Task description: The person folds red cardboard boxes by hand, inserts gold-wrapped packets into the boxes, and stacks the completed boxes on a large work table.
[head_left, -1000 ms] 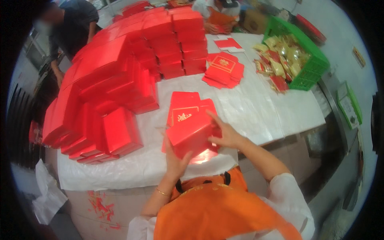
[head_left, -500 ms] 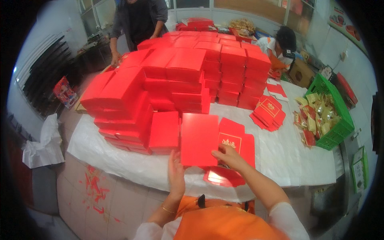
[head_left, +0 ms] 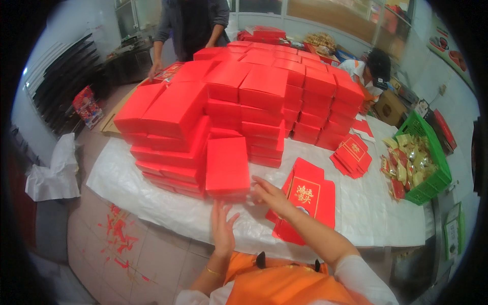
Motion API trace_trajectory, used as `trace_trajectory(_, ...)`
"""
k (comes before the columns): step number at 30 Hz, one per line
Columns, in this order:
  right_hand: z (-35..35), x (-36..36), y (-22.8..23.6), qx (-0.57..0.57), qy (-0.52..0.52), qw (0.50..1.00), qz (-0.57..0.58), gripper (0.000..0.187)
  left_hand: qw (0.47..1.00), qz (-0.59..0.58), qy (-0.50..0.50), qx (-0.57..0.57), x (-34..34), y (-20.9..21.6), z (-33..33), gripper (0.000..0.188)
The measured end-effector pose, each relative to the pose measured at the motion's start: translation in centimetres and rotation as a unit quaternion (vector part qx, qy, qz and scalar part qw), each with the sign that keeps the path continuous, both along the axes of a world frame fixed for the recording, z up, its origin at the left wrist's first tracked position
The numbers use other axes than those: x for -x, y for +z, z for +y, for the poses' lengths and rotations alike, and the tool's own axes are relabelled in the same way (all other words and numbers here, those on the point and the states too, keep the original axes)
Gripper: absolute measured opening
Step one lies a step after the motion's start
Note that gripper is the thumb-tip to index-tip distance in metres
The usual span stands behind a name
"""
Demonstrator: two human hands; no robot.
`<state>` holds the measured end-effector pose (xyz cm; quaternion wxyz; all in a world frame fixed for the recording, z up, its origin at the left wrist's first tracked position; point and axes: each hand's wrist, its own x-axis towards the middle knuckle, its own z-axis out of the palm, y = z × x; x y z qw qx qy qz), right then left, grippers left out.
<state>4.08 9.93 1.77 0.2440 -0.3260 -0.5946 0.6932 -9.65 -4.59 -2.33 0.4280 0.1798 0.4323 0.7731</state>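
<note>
A closed red box [head_left: 227, 161] sits at the front of the stack, near the table's front edge. My left hand [head_left: 222, 229] is just before its lower front edge, fingers spread and holding nothing. By the box's right side is my right hand [head_left: 269, 197], its fingers loosely bent and apart, with nothing in them. Whether its fingertips touch the box, I cannot tell. Partly under my right forearm lie flat red cartons [head_left: 317, 190] with gold print. Behind, many red boxes [head_left: 173, 109] are stacked several layers high.
White sheeting [head_left: 366, 203] covers the table. More flat cartons [head_left: 352, 155] lie to the right, beside a green crate [head_left: 432, 178] of wrapped packets [head_left: 409, 157]. One person [head_left: 190, 28] stands at the far left; another [head_left: 373, 71] bends at the far right. Red scraps [head_left: 119, 234] litter the floor.
The red box between my hands has moved left onto the front of the stack. Both hands have let go of it. The flat cartons beside it are now less covered.
</note>
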Motion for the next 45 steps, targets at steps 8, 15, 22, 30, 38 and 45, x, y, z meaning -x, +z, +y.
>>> trace_trajectory(8,-1.2,2.8,-1.0,0.050,-0.020,0.997,0.063,0.064,0.999,0.039,0.003,0.006,3.6,-0.3,1.7,0.055)
trace_trajectory(15,-2.0,5.4,-4.0,-0.075,-0.045,0.994,0.071,0.067,0.998,0.051,0.033,0.023,2.2,-1.3,1.2,0.049)
trace_trajectory(22,-3.0,0.0,-3.9,-0.077,-0.115,0.989,0.043,0.053,0.984,0.127,-0.118,0.049,-0.5,-3.0,0.0,0.033)
trace_trajectory(30,-3.1,-17.2,-4.2,-0.443,-0.350,0.764,-0.313,0.042,0.888,0.394,-0.234,0.028,-6.9,-3.8,6.3,0.031)
trace_trajectory(38,-4.9,-19.3,-7.7,-0.441,-0.325,0.720,-0.426,0.050,0.760,0.604,-0.223,0.088,-9.9,-4.1,14.6,0.033)
trace_trajectory(45,-5.7,-19.7,-7.7,-0.433,-0.347,0.736,-0.388,0.052,0.723,0.673,-0.148,0.051,-11.4,-2.7,14.7,0.034)
